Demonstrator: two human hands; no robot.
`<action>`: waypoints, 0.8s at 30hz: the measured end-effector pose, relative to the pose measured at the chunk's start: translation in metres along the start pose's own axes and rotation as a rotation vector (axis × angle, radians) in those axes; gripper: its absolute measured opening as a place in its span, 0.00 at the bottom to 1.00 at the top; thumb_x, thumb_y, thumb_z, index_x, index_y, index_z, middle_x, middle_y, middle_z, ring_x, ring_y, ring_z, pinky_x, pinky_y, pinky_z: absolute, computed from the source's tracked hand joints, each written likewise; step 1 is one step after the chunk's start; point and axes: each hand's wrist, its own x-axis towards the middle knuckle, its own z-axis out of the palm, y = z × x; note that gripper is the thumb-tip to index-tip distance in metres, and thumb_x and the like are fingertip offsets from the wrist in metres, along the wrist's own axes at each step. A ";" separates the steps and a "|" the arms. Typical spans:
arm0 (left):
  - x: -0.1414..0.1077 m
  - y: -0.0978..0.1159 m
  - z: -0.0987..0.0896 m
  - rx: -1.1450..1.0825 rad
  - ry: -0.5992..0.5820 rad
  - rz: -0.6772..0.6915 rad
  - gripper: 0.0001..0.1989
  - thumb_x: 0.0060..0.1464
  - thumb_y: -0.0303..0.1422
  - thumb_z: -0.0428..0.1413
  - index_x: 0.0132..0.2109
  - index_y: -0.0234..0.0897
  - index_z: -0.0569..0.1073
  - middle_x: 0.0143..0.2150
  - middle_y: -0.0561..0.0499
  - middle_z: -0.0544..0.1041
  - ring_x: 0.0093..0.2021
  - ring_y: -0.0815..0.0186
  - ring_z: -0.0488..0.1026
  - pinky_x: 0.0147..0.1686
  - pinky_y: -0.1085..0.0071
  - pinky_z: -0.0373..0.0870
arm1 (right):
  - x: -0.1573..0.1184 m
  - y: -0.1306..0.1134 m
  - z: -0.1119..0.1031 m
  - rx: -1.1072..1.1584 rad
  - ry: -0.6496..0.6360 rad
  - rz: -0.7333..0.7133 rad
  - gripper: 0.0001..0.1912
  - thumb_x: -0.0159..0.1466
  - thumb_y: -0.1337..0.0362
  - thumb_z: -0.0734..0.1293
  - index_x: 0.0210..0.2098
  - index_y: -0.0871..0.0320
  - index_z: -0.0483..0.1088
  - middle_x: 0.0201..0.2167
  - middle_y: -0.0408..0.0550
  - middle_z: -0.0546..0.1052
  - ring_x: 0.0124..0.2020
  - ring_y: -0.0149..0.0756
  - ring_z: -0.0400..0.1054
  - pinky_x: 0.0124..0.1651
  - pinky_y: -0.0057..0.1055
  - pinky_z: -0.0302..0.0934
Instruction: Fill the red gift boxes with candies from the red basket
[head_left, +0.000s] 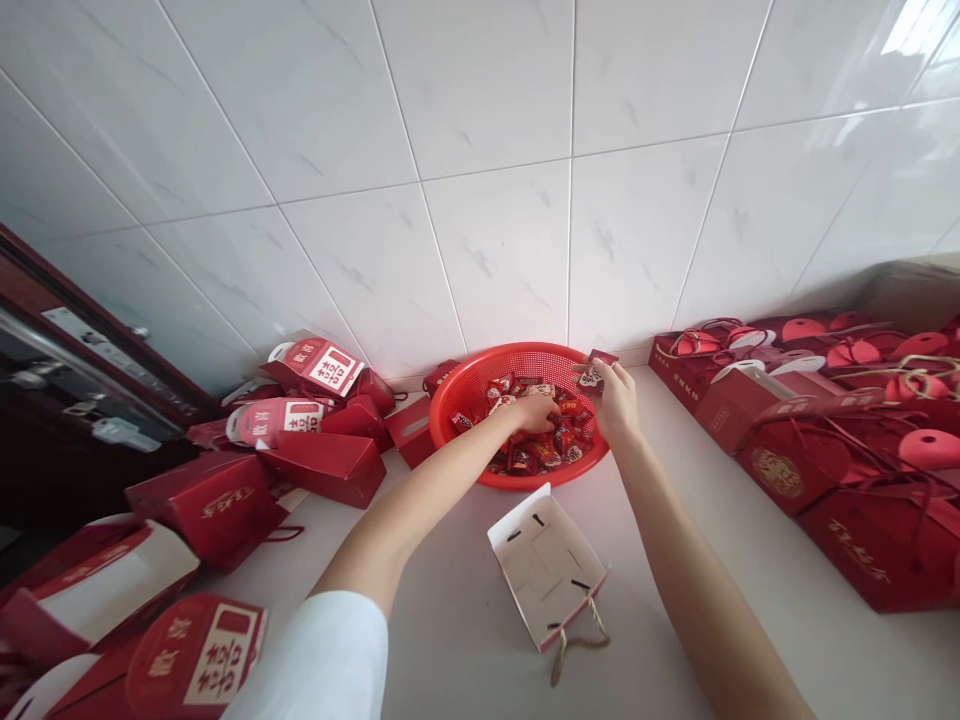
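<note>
A red plastic basket (450, 385) with perforated sides stands against the tiled wall, holding many small wrapped candies (536, 452). My left hand (536, 412) reaches down into it, fingers curled among the candies; what they grip, if anything, is hidden. At the basket's right rim, my right hand (616, 395) is closed on a dark red wrapped candy (592, 376). Just in front of the basket, between my forearms, lies an open gift box (547, 565). Its white inside faces up, and a twisted rope handle (581, 643) hangs from its near edge.
Red gift boxes (322, 455), some open, lie jumbled on the left of the white counter (450, 610). Rows of closed red boxes with cord handles (817, 440) stand on the right. A dark door frame (97, 340) is at far left; white tiles (495, 240) rise behind.
</note>
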 end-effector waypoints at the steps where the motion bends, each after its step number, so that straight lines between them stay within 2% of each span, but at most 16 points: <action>1: -0.001 -0.001 -0.001 -0.016 0.016 -0.002 0.12 0.54 0.25 0.56 0.43 0.38 0.82 0.44 0.47 0.83 0.47 0.58 0.78 0.49 0.69 0.71 | 0.000 0.000 0.000 0.000 -0.003 0.001 0.11 0.53 0.56 0.72 0.30 0.55 0.72 0.27 0.44 0.80 0.27 0.33 0.70 0.32 0.29 0.66; 5: -0.007 -0.007 -0.007 -0.100 0.119 -0.010 0.11 0.56 0.24 0.55 0.36 0.38 0.83 0.38 0.47 0.83 0.40 0.59 0.79 0.43 0.68 0.73 | 0.000 0.000 0.000 -0.001 -0.006 0.010 0.12 0.52 0.55 0.72 0.30 0.55 0.72 0.26 0.44 0.79 0.26 0.32 0.69 0.31 0.29 0.66; 8: -0.013 -0.010 -0.016 -0.189 0.253 -0.001 0.12 0.58 0.24 0.53 0.38 0.37 0.83 0.36 0.48 0.83 0.38 0.60 0.80 0.41 0.67 0.74 | 0.001 0.000 0.000 -0.010 -0.013 0.009 0.13 0.51 0.54 0.73 0.29 0.55 0.73 0.27 0.44 0.79 0.28 0.33 0.70 0.31 0.29 0.67; 12: -0.019 -0.007 -0.028 -0.306 0.490 0.042 0.14 0.61 0.24 0.52 0.47 0.36 0.82 0.48 0.46 0.83 0.49 0.62 0.79 0.50 0.68 0.74 | -0.001 -0.001 0.001 -0.023 -0.071 0.031 0.12 0.50 0.54 0.75 0.26 0.56 0.74 0.28 0.43 0.78 0.31 0.34 0.71 0.32 0.28 0.67; 14: -0.021 -0.004 -0.031 -0.366 0.599 0.081 0.14 0.60 0.24 0.54 0.47 0.35 0.82 0.54 0.44 0.80 0.54 0.62 0.77 0.55 0.67 0.73 | -0.004 -0.003 0.002 -0.028 -0.131 0.068 0.13 0.49 0.55 0.76 0.27 0.55 0.75 0.29 0.43 0.78 0.32 0.36 0.71 0.33 0.30 0.69; 17: -0.022 0.000 -0.032 -0.508 0.739 0.169 0.11 0.59 0.24 0.56 0.44 0.35 0.83 0.54 0.42 0.80 0.53 0.61 0.77 0.55 0.64 0.74 | -0.007 -0.006 0.002 -0.024 -0.237 0.132 0.14 0.48 0.54 0.78 0.28 0.55 0.76 0.31 0.45 0.80 0.34 0.40 0.74 0.35 0.36 0.72; 19: -0.025 0.000 -0.032 -0.593 0.786 0.184 0.14 0.57 0.23 0.56 0.47 0.35 0.82 0.55 0.42 0.79 0.53 0.61 0.77 0.55 0.63 0.74 | -0.008 -0.008 0.002 -0.019 -0.274 0.154 0.14 0.49 0.54 0.78 0.28 0.56 0.76 0.31 0.45 0.80 0.34 0.41 0.75 0.36 0.37 0.72; 21: -0.031 -0.001 -0.034 -0.645 0.736 0.133 0.18 0.56 0.22 0.55 0.52 0.34 0.79 0.55 0.42 0.79 0.52 0.61 0.78 0.53 0.65 0.75 | -0.007 -0.008 0.002 -0.013 -0.252 0.150 0.14 0.48 0.55 0.78 0.29 0.56 0.76 0.29 0.45 0.80 0.32 0.39 0.75 0.36 0.35 0.72; 22: -0.035 -0.002 -0.034 -0.661 0.656 0.107 0.18 0.55 0.22 0.55 0.52 0.33 0.79 0.54 0.43 0.80 0.50 0.61 0.79 0.51 0.65 0.75 | -0.007 -0.008 0.002 -0.008 -0.228 0.141 0.14 0.48 0.56 0.78 0.29 0.57 0.77 0.29 0.45 0.80 0.31 0.38 0.74 0.35 0.34 0.71; 24: -0.044 -0.003 -0.035 -0.607 0.371 0.076 0.15 0.56 0.23 0.55 0.49 0.34 0.80 0.49 0.46 0.83 0.47 0.62 0.80 0.49 0.68 0.75 | -0.006 -0.008 0.002 0.005 -0.186 0.122 0.13 0.48 0.57 0.77 0.30 0.57 0.78 0.29 0.44 0.80 0.29 0.36 0.74 0.33 0.33 0.71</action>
